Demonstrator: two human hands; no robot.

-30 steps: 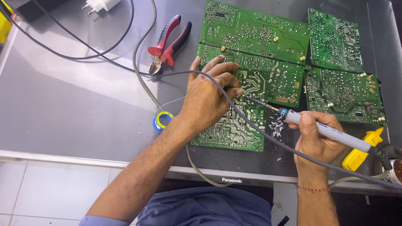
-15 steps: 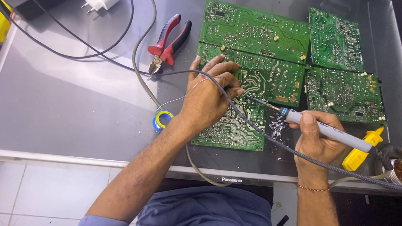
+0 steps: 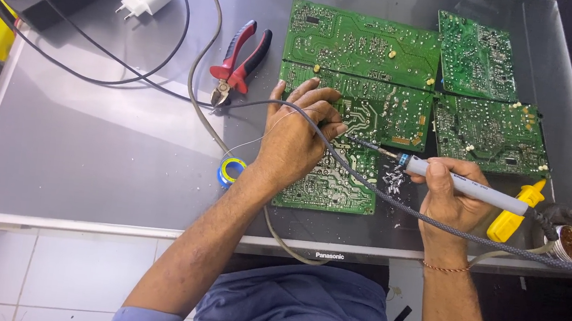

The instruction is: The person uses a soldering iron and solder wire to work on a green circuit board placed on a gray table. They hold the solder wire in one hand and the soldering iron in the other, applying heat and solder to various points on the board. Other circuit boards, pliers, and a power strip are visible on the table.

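A: Right hand (image 3: 448, 199) closed around soldering iron (image 3: 464, 188), tip at the circuit board (image 3: 331, 165). Left hand (image 3: 295, 137) flat, fingers spread, pinning that board, thin solder wire (image 3: 249, 142) running to it.

B: Risk?

A: Braided cord (image 3: 381, 195) crosses the board; a snag could jerk the tip toward fingers. Pliers (image 3: 240, 56), solder spool (image 3: 232, 171) near; more boards crowd behind.
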